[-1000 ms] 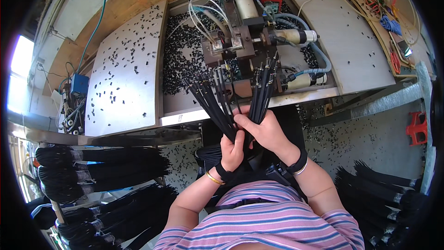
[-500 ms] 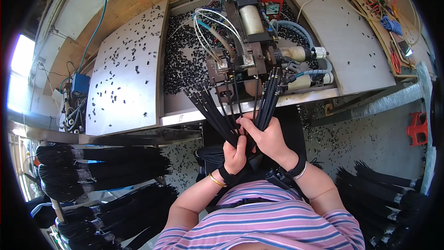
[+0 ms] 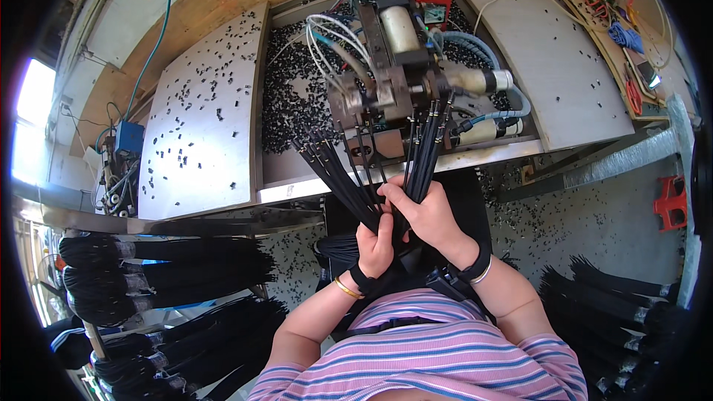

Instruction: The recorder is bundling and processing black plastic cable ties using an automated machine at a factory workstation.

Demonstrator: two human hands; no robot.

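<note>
Both hands, left hand (image 3: pixel 375 241) and right hand (image 3: pixel 427 212), close fingers around black cables (image 3: pixel 338 171).

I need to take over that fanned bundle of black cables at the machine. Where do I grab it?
Grip the black cables low, where they bunch together just above the left hand and right hand, coming from the near side. Their upper ends splay apart toward the machine.

Fanned black cables (image 3: pixel 349 171) and machine (image 3: pixel 397 82) ahead of hands; open steel plates (image 3: pixel 200 126) either side.
</note>
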